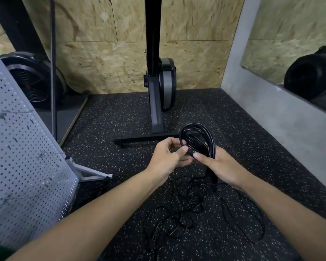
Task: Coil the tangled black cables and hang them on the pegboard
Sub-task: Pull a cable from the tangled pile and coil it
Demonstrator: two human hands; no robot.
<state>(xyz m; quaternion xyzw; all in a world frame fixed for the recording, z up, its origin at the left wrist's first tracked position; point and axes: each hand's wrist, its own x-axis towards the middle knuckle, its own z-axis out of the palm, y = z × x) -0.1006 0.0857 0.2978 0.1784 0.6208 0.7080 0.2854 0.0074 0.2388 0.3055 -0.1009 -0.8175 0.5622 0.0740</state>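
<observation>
Two grips: left grip [166,159], right grip [223,167]; one cable coil [199,141]; one loose cable tangle [192,208]; one pegboard [26,157]; one black exercise machine [159,81].

One head-worn wide-angle view faces forward and down. Left hand [166,159] and right hand [222,166], gripping the cable coil [199,140], sit close, near centre. Pegboard [23,147] lies at 9 o'clock, wall [102,63] at 12 o'clock.

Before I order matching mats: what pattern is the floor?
The floor is black with white speckles; head view.
</observation>
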